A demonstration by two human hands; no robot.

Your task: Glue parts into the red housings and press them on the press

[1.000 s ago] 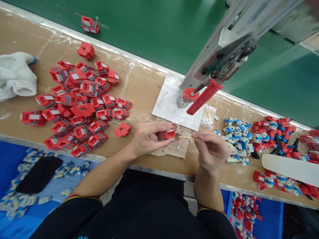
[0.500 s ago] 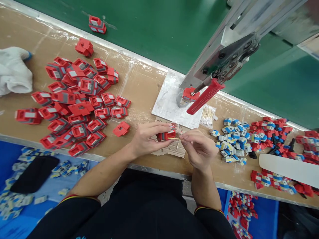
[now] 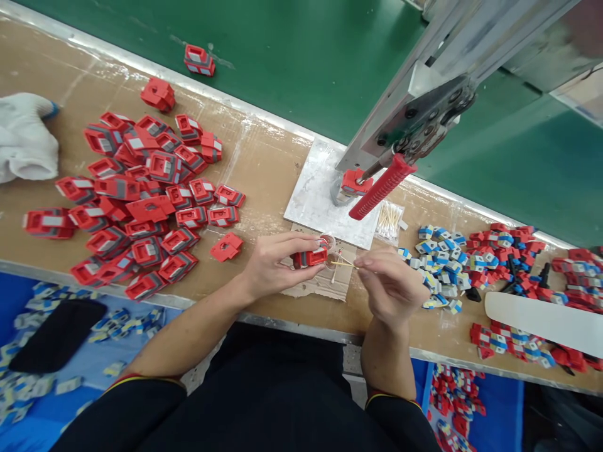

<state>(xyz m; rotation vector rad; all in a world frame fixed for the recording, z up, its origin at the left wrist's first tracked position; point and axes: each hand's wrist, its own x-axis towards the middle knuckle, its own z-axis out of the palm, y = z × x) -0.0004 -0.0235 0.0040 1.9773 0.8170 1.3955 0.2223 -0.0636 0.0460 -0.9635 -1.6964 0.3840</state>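
Red part (image 3: 311, 257) in left hand (image 3: 273, 263): no readable markings.

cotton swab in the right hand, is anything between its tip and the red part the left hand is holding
Nothing visible does. The right hand pinches the cotton swab, which points left across a short open gap toward the red part held in the left hand. A small clear cup sits just behind that gap, not in it.
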